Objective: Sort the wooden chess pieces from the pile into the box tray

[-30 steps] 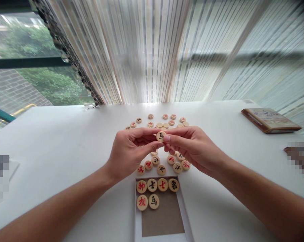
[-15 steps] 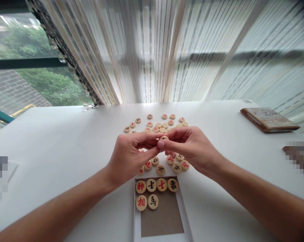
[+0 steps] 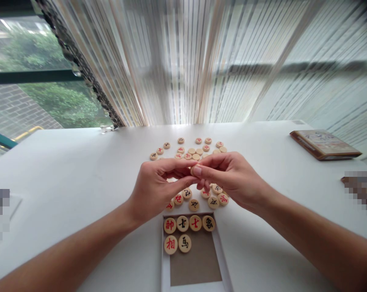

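My left hand (image 3: 160, 180) and my right hand (image 3: 229, 176) meet above the middle of the table, fingertips closed together on one round wooden Chinese chess piece (image 3: 193, 170). Only a sliver of its pale edge shows; the right thumb covers most of it. Below the hands lies a shallow open box (image 3: 166, 267) with a brown bottom. Several pieces sit in it face up: a full row at the far end, then a red piece (image 3: 170, 244) and a black horse piece (image 3: 185, 243) in the second row.
Loose pieces lie around and behind the hands, such as a black-marked one (image 3: 194, 205) and face-down ones (image 3: 196, 157). A flat brown box (image 3: 325, 144) rests at the far right of the white table (image 3: 80, 174). String curtains (image 3: 183, 61) hang behind it.
The held piece has turned between my fingertips: its black-marked face showed before, and now the right thumb lies over it. The pieces in the box stay as they were.
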Motion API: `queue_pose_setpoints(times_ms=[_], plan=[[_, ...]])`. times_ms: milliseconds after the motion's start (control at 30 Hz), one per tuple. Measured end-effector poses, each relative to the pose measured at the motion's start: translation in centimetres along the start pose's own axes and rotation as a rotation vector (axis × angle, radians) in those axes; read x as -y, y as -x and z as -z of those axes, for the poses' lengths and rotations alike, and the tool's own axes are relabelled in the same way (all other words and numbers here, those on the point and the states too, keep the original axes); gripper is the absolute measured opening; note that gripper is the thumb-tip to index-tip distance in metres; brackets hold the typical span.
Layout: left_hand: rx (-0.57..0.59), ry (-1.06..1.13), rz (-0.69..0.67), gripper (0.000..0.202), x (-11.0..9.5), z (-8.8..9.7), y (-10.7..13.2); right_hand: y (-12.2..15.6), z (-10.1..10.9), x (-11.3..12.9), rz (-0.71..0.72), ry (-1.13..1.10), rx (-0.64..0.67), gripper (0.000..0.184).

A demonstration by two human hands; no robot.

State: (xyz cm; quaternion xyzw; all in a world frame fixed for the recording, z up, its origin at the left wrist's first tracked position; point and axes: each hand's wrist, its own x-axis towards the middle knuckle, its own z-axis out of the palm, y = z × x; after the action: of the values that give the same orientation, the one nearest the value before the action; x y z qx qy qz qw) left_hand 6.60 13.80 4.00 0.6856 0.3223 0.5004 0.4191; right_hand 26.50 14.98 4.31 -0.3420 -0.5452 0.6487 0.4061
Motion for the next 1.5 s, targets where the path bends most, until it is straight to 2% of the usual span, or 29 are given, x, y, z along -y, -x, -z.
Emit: queue_pose_setpoints(times_ms=[133, 433, 767, 867, 1033, 1267, 1367, 1500], plan=[[0.009, 0.052, 0.012, 0.027, 0.07, 0.18, -0.06, -0.05, 0.16, 0.09, 0.009, -0.021, 0.027, 0.019], [0.004, 0.059, 0.005, 0.032, 0.41, 0.43, -0.11, -0.17, 0.60, 0.18, 0.044, -0.035, 0.026, 0.022], [-0.027, 0.048, 0.010, 0.029, 0.40, 0.18, -0.14, -0.21, 0.47, 0.48, 0.075, -0.013, 0.016, 0.036], [-0.063, 0.048, 0.018, 0.028, 0.52, 0.25, -0.14, -0.12, 0.66, 0.41, 0.153, 0.053, -0.009, 0.036], [-0.097, 0.054, 0.051, 0.031, 0.49, 0.37, -0.18, 0.23, 0.88, 0.28, 0.375, 0.284, -0.092, 0.033], [-0.098, 0.064, 0.070, 0.031, 0.47, 0.30, -0.14, 0.50, 0.86, 0.09, 0.535, 0.512, -0.078, 0.029], [-0.078, 0.077, 0.057, 0.031, 0.55, 0.35, -0.08, 0.41, 0.87, 0.07, 0.529, 0.490, -0.088, 0.027], [-0.071, 0.128, 0.064, 0.033, 0.46, 0.42, -0.15, 0.17, 0.90, 0.19, 0.444, 0.334, -0.091, 0.028]])
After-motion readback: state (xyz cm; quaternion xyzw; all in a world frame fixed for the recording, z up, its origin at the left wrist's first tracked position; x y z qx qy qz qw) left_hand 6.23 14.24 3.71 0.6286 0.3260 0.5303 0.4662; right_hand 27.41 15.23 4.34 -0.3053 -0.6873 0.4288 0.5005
